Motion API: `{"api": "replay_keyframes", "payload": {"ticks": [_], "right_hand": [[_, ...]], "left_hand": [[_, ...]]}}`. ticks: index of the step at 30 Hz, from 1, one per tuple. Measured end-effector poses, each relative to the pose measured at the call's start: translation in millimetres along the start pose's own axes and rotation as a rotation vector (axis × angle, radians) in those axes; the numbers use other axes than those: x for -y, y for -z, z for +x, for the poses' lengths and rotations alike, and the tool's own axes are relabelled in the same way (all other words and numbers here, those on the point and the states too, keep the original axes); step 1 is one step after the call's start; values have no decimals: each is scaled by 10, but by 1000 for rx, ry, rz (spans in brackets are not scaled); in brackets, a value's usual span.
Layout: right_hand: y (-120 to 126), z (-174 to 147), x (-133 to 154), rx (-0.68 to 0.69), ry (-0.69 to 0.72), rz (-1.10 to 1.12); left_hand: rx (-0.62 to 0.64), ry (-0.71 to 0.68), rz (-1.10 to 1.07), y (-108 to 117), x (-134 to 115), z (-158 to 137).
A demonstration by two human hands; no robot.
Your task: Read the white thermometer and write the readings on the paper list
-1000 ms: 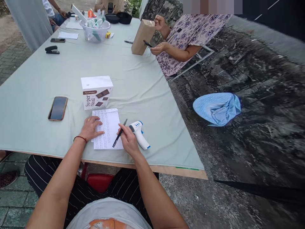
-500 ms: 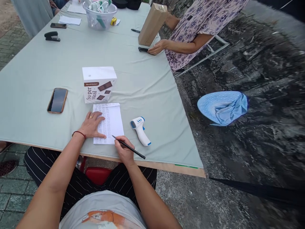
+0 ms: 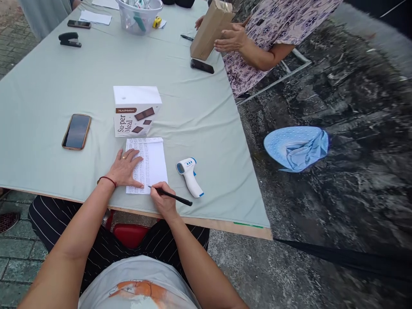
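A white sheet of paper (image 3: pixel 156 165) with rows of small handwriting lies near the table's front edge. Across its left side my left hand (image 3: pixel 124 169) rests flat, fingers spread. My right hand (image 3: pixel 164 201) grips a black pen (image 3: pixel 175 197), its tip on or just over the lower part of the sheet. Right of the paper lies a white and blue infrared thermometer (image 3: pixel 190 177). Behind the sheet stands a white "Super Meal" box (image 3: pixel 137 112). To the left is a phone (image 3: pixel 76 131) in a brown case.
A co-worker's hand (image 3: pixel 233 38) is beside a tilted cardboard box (image 3: pixel 210 30), with a black phone (image 3: pixel 202 66) in front. A stapler (image 3: pixel 70 39), another phone (image 3: pixel 79 24) and a plastic basket (image 3: pixel 138 19) are farther back. A blue hat (image 3: pixel 296 148) lies beyond the table's right side.
My right hand has moved slightly left and the pen lies flatter, its tip lower on the sheet. The co-worker's hand has left the black phone and risen to the cardboard box.
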State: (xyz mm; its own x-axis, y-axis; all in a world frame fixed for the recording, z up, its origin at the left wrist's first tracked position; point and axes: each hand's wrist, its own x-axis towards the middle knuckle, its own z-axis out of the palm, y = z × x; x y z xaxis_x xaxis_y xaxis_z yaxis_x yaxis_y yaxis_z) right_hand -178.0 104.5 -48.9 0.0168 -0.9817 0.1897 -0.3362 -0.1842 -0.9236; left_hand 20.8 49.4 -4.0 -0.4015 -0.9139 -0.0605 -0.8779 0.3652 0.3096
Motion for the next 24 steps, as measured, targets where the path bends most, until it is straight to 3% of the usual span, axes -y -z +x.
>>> {"api": "replay_keyframes", "payload": {"ticks": [24], "right_hand": [[-4, -7, -3, 66, 19, -59]], "left_hand": [[-12, -4, -11, -17, 18, 6]]}}
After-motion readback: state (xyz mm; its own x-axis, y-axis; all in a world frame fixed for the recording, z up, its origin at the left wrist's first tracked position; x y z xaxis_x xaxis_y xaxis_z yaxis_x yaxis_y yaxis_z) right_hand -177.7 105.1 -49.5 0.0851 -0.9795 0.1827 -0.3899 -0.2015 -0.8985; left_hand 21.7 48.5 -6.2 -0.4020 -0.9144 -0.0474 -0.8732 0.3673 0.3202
